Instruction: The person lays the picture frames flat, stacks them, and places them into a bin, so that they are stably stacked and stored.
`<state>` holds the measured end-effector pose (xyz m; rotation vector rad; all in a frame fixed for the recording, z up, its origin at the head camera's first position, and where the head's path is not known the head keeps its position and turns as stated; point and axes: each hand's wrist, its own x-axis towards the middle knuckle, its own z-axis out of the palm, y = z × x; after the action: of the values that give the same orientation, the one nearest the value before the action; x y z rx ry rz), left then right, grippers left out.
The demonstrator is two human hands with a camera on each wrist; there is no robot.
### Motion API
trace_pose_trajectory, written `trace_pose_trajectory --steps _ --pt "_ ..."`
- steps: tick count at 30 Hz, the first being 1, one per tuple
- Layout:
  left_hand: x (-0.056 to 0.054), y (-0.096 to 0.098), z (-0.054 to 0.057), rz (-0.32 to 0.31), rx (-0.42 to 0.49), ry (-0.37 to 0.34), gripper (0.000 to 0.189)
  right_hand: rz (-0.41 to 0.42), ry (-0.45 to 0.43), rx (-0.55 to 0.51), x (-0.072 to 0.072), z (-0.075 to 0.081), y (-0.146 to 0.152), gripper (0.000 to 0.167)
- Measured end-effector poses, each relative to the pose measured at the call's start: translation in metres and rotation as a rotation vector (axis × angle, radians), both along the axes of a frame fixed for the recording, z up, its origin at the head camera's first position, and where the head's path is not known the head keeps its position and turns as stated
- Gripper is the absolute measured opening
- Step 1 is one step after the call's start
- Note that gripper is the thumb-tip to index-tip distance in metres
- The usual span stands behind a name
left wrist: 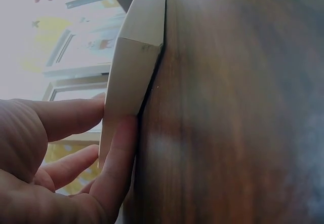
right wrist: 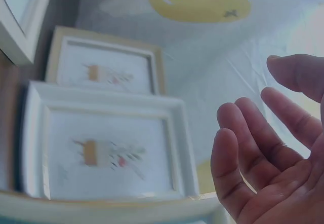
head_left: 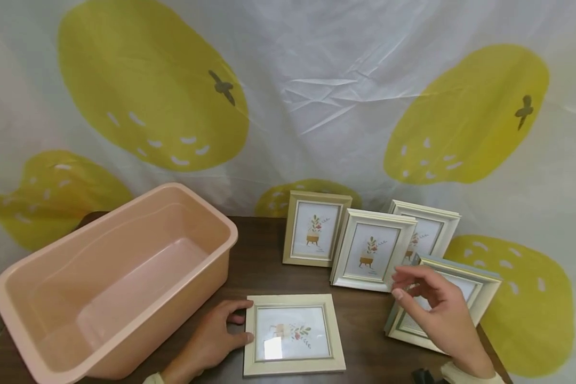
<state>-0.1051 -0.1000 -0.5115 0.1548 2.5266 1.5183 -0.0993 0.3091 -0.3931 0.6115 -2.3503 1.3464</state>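
Observation:
A cream picture frame lies flat on the table, its plant print turned sideways. At its left edge, my left hand holds on with the thumb and fingertips; in the left wrist view, fingers reach low along the frame's side. My right hand hovers in front of a standing cream frame at the right, fingers loosely bent with nothing in them. It partly covers that frame. The right wrist view shows the right hand apart from the white frame beside it.
A deep pink plastic tub stands on the left of the dark wooden table. Behind the flat frame stand a tan frame, a white frame and another white frame. A lemon-patterned cloth hangs behind.

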Motion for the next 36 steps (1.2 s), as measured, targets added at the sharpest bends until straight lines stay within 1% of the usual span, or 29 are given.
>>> trace_pose_trajectory --steps 4,7,10,11,14,17,20,24,26,28,33,36 --pt "0.000 0.000 0.001 -0.008 -0.007 -0.010 0.062 -0.042 0.028 -0.085 -0.002 0.009 0.012 0.041" --pt "0.000 0.000 0.001 -0.009 -0.013 -0.010 0.062 -0.020 0.094 -0.197 -0.005 0.011 0.020 0.040" --pt "0.001 0.000 0.000 -0.007 -0.013 -0.002 0.061 0.014 0.163 -0.269 -0.008 0.010 0.025 0.040" --pt "0.001 -0.001 0.000 -0.006 -0.012 0.000 0.061 0.021 0.180 -0.276 -0.009 0.010 0.027 0.039" --pt "0.001 -0.001 -0.001 -0.005 -0.010 0.005 0.061 0.000 0.215 -0.248 -0.010 0.010 0.030 0.040" --pt "0.002 0.000 -0.002 -0.005 -0.007 0.004 0.060 -0.084 0.258 -0.162 -0.010 0.011 0.036 0.039" --pt "0.001 0.000 -0.002 -0.005 -0.013 0.007 0.059 -0.157 0.294 -0.130 -0.009 0.010 0.044 0.036" --pt "0.002 0.001 -0.001 -0.008 -0.021 0.013 0.059 -0.241 0.307 -0.146 -0.008 0.007 0.056 0.031" --pt "0.002 0.001 -0.001 -0.012 -0.019 0.013 0.059 -0.301 0.303 -0.131 -0.008 0.007 0.060 0.029" --pt "0.002 0.000 0.000 -0.013 -0.017 0.012 0.058 -0.339 0.307 -0.126 -0.008 0.008 0.063 0.028" --pt "0.002 0.000 -0.001 -0.008 -0.018 0.015 0.059 -0.399 0.344 -0.115 -0.008 0.015 0.061 0.026" --pt "0.002 0.000 -0.002 -0.006 -0.017 0.023 0.059 -0.422 0.343 -0.105 -0.009 0.014 0.068 0.026"
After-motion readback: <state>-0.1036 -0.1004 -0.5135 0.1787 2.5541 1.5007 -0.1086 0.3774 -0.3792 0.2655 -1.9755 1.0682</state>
